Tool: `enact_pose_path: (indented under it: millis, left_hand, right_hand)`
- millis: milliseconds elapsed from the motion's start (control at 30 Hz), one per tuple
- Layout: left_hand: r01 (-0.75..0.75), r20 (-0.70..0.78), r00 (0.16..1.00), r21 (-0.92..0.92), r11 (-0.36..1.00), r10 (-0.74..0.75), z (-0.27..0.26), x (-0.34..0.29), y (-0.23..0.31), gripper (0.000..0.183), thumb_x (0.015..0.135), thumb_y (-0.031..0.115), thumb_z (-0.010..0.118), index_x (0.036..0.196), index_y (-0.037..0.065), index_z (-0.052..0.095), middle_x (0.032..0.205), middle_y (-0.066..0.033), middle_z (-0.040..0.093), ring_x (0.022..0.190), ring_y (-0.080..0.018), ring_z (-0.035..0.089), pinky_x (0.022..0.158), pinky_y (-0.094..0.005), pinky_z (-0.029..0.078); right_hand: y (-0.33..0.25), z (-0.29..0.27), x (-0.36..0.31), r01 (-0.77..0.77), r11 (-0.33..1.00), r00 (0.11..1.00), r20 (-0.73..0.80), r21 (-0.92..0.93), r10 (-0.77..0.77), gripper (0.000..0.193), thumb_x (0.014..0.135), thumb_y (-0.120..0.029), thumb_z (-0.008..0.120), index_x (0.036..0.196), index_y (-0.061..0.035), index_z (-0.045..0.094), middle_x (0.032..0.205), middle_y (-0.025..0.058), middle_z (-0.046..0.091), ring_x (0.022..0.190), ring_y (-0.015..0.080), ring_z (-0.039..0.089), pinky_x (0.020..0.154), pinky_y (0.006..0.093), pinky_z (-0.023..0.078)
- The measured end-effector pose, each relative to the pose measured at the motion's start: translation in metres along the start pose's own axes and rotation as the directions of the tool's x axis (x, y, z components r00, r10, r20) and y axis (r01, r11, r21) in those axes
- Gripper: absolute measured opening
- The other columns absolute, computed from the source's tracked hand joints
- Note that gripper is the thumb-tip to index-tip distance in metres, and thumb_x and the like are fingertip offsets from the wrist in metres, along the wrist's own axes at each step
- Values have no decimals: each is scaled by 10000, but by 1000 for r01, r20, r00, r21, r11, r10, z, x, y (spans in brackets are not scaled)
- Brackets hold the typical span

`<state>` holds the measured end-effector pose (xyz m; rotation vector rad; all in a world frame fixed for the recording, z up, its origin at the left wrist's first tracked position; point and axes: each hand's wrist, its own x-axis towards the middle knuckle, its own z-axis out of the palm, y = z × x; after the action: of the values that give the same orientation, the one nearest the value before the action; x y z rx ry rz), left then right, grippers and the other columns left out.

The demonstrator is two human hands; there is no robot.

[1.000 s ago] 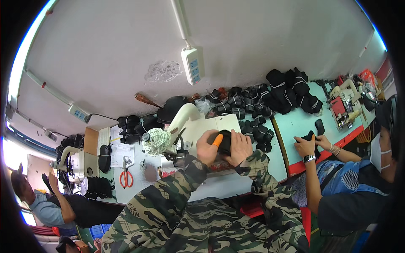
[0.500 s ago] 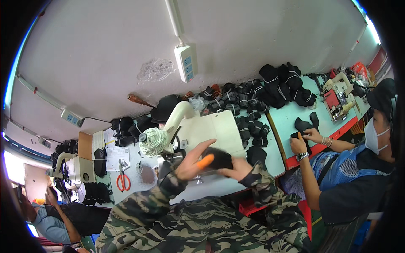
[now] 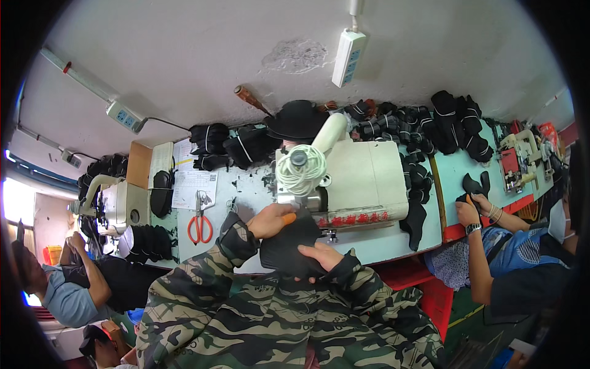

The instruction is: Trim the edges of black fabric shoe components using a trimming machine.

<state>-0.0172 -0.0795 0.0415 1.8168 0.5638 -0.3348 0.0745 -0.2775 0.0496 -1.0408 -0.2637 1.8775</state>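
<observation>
A black fabric piece (image 3: pixel 289 249) spans my two hands, in front of a cream sewing machine (image 3: pixel 362 172). Its upper edge reaches up to the machine's sewing end. My left hand (image 3: pixel 270 221), with an orange cover on one finger, grips the piece at its upper left. With thumb on top, my right hand (image 3: pixel 322 257) pinches its lower right side; some fingers are hidden beneath. A coil of pale cord (image 3: pixel 301 169) sits at the left end of the machine.
Orange-handled scissors (image 3: pixel 200 227) lie on the table at the left, near paper sheets (image 3: pixel 193 187). Tied black bundles (image 3: pixel 246 144) line the wall. A screwdriver (image 3: pixel 251 98) stands behind. Co-workers sit on both sides; the right one's hands (image 3: pixel 470 212) hold black fabric. A red crate (image 3: pixel 436 301) is at lower right.
My view has swung left. Both hands brought the black piece from above the machine down to its front left, and it now lies spread between them.
</observation>
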Motion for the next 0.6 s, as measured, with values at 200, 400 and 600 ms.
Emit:
enact_pose_path:
  millis: [200, 400, 600]
  left_hand:
    - [62, -138, 990, 304, 951, -20, -12, -6, -2, 269, 862, 221, 570, 998, 1, 643, 861, -183, 666, 795, -285, 638, 732, -354, 478]
    - [120, -167, 984, 348, 930, -64, -27, 1, -8, 287, 829, 265, 575, 952, 24, 669, 865, -211, 655, 826, -358, 632, 752, -405, 483]
    - [69, -101, 994, 364, 929, -35, -34, 3, -6, 241, 846, 229, 585, 961, 33, 666, 816, -193, 657, 746, -305, 638, 695, -378, 477]
  right_hand:
    - [-8, 11, 27, -33, 999, 996, 78, 23, 31, 440, 962, -351, 444, 1017, 65, 576, 831, 168, 671, 655, 228, 668, 431, 259, 481]
    - [-11, 18, 42, -38, 998, 999, 20, 50, 37, 479, 958, -374, 442, 979, 82, 587, 785, 196, 671, 614, 249, 665, 432, 262, 489]
    - [-11, 19, 43, -23, 998, 999, 51, 57, 20, 493, 960, -379, 437, 985, 93, 574, 785, 212, 669, 627, 247, 668, 441, 273, 498]
